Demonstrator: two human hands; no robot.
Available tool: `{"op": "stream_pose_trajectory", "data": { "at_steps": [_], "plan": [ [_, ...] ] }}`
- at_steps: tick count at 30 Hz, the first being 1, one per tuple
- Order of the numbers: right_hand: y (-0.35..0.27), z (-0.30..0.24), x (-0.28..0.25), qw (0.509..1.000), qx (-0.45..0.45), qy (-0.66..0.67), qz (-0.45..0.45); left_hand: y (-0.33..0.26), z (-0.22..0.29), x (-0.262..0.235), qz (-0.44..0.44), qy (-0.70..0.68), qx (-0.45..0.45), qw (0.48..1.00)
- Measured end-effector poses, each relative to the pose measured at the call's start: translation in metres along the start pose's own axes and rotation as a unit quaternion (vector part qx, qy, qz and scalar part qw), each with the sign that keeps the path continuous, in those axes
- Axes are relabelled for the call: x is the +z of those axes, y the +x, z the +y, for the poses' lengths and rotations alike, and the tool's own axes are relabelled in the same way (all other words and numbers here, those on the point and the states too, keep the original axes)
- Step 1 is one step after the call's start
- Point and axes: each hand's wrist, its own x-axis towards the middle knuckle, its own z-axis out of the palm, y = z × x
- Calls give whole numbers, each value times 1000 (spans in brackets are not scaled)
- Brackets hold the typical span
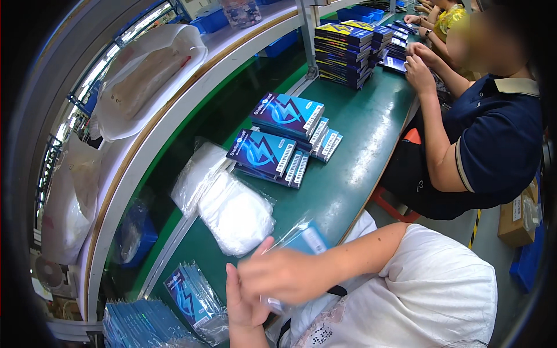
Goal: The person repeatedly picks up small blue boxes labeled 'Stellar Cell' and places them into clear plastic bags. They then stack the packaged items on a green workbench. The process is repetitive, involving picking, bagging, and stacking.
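Note:
My right hand [284,275] is smeared by motion and crosses in front of my left hand [246,307]. One digit of the left hand points up; its other fingers are mostly hidden. A blue box in a see-through plastic bag [310,236] shows just beyond my right forearm, partly covered by it. Below the hands a bit of see-through plastic [272,304] shows; whether it belongs to the same bag I cannot tell. Left of my hands lie bagged blue boxes [188,296] and a tight row of bagged blue packs [142,325]. Ahead is a pile of see-through plastic bags [235,211].
Stacks of blue-and-purple boxes [287,113] stand on the green table [354,174], with taller yellow-and-purple stacks [342,52] farther off. A shelf [156,127] with plastic sacks runs along the left. At the right sits a co-worker in a dark shirt [493,139].

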Motion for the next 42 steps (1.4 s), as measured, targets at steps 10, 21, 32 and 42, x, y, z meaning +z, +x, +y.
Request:
{"op": "stream_pose_trajectory", "data": {
  "at_steps": [10,21,32,42],
  "plan": [
    [37,57,-70,925,75,-359,95,-50,40,-14,397,499,420,645],
    [23,84,-101,782,299,-547,13,-39,38,-41,406,834,233,292],
    [8,41,-81,923,308,-48,227,36,31,-55,185,838,261,443],
    [-16,34,-52,773,437,448,104,37,33,-57,227,697,378,565]
  ]
}}
